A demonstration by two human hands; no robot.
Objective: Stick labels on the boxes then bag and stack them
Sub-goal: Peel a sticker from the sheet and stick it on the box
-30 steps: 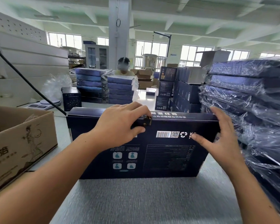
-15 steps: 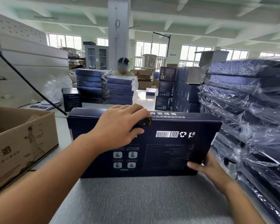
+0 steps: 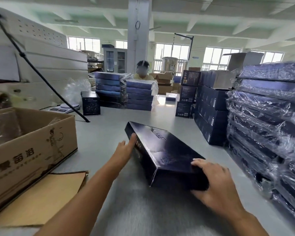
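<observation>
The box (image 3: 160,147) is no longer standing on its long edge with the barcode side towards the person. It is now coming down flat, dark printed face up, turned on a slant across the table (image 3: 143,210). The left hand has left the top edge and the right hand has come round from the far end to the near corner.

From the head camera, the left hand (image 3: 126,148) is reaching forward with its fingers straight and close together. Their tips are touching the long side of the box just ahead of them, which looks like steadying or steering rather than gripping. The right hand (image 3: 216,183) is clasping the near corner with its fingers (image 3: 199,163) bent over the top face. The thumb side is hidden against the end wall, so that hand seems to be doing the carrying and turning. Blur makes it unclear whether the near end is fully resting on the table.

I cannot make out a label on the face now showing. Beyond the right hand, a stack of bagged boxes (image 3: 262,125) is rising, probably where this one goes after bagging. Out past the left forearm, a cardboard carton (image 3: 32,147) is sitting open.
</observation>
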